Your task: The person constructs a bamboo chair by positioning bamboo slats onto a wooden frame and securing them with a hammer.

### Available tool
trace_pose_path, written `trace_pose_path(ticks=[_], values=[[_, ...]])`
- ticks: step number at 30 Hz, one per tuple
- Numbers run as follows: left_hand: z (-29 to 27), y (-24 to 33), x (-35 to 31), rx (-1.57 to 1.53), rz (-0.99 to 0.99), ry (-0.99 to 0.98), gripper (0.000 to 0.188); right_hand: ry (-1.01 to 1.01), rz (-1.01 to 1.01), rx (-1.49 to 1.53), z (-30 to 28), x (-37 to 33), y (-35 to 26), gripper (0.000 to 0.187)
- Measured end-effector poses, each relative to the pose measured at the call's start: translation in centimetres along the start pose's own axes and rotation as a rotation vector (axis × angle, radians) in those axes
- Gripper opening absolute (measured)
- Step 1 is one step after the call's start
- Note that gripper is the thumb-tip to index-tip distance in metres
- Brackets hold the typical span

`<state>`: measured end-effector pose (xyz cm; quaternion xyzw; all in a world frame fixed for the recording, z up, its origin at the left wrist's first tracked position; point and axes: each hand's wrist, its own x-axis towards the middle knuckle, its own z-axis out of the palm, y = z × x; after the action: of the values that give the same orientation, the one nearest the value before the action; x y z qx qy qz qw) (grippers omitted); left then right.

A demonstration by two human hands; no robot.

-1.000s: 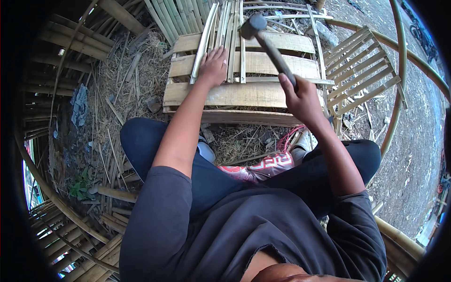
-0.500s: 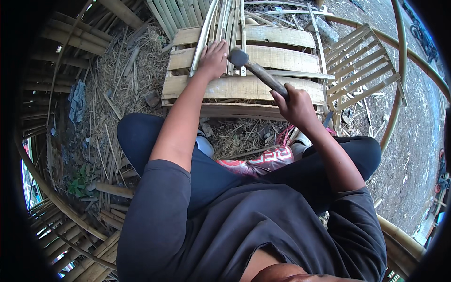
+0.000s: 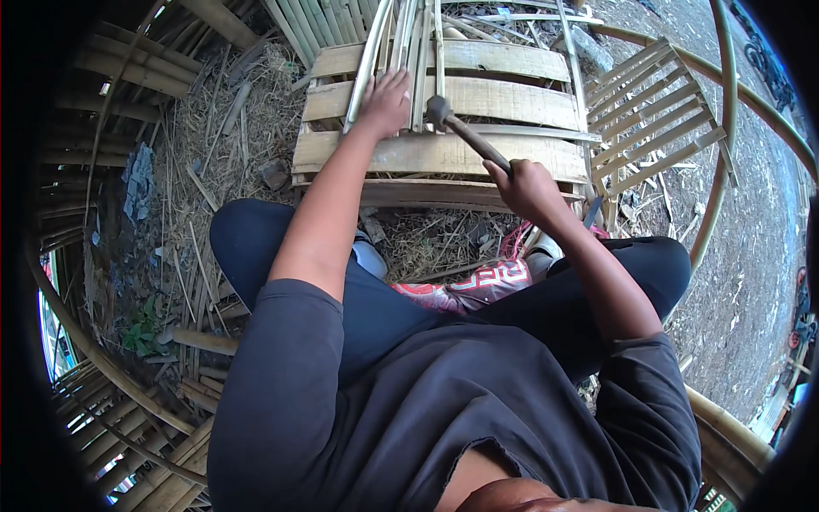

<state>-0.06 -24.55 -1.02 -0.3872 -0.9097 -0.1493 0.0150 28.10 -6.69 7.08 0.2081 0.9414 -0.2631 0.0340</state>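
My right hand point(image 3: 530, 189) is wrapped round the wooden handle of a hammer point(image 3: 474, 141). The hammer's dark head is down at the near end of a thin bamboo strip point(image 3: 439, 60); whether it touches cannot be made out. My left hand point(image 3: 386, 105) lies flat with fingers stretched over several long, pale bamboo strips point(image 3: 417, 72), which run away from me side by side. Under them is a low slatted wooden bench point(image 3: 512, 156) with wide planks. One crosswise strip point(image 3: 537, 132) lies on it near the hammer.
A slatted bamboo frame point(image 3: 653, 119) leans at the right of the bench. Curved bamboo poles point(image 3: 723, 102) rise beyond it. A red and white printed sack point(image 3: 478, 286) lies between my legs. Straw and bamboo scraps point(image 3: 243, 162) cover the ground at left, by a blue-grey cloth point(image 3: 138, 188).
The hammer head has come down from beside my left hand and shifted slightly right, onto or near the strip end. My left hand stays on the strips.
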Motion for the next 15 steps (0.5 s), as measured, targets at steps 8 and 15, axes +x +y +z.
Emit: trace_pose_path(ticks=[8, 15], values=[[-0.1, -0.6, -0.2, 0.024, -0.002, 0.003, 0.055, 0.260, -0.268, 0.338, -6.5, -1.7, -5.4, 0.044], [-0.2, 0.6, 0.4, -0.020, 0.005, -0.006, 0.056, 0.114, -0.126, 0.054, -1.3, -0.5, -1.1, 0.052]])
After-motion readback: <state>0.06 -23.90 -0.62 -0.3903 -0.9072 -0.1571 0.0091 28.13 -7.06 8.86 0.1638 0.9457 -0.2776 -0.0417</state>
